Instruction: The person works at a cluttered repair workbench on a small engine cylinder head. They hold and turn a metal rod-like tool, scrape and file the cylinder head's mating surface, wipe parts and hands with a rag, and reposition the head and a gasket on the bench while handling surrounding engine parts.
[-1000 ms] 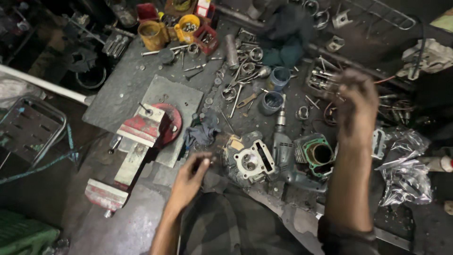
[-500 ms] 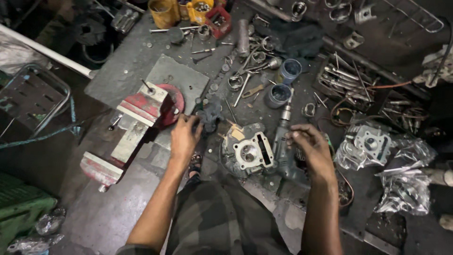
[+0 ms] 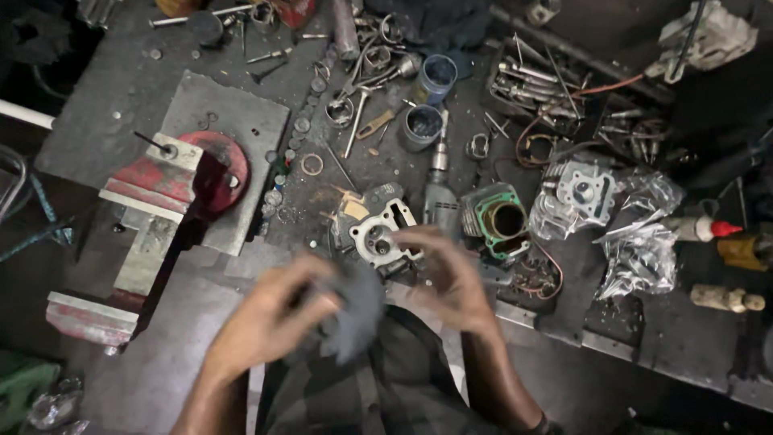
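My left hand [image 3: 270, 318] is blurred and closed on a dark grey rag [image 3: 354, 310], held above the bench's front edge. My right hand [image 3: 451, 278] hovers just right of the rag with fingers curled and apart, nothing clearly in it. Just beyond both hands a pale metal cylinder head [image 3: 382, 234] lies flat on the bench. To its right stands a cylinder block with a green gasket [image 3: 503, 219].
A red bench vise [image 3: 153, 209] sits at the left on a grey plate. Two blue-grey cups [image 3: 423, 125], valves, washers and loose tools crowd the back. Another engine part in clear plastic [image 3: 580, 193] and crumpled bags [image 3: 640, 258] lie right. A red-capped bottle [image 3: 700, 228] is far right.
Both hands have drawn back from the bench toward my body. The left hand picked up the dark rag; the right hand left the cylinder area and came in beside it.
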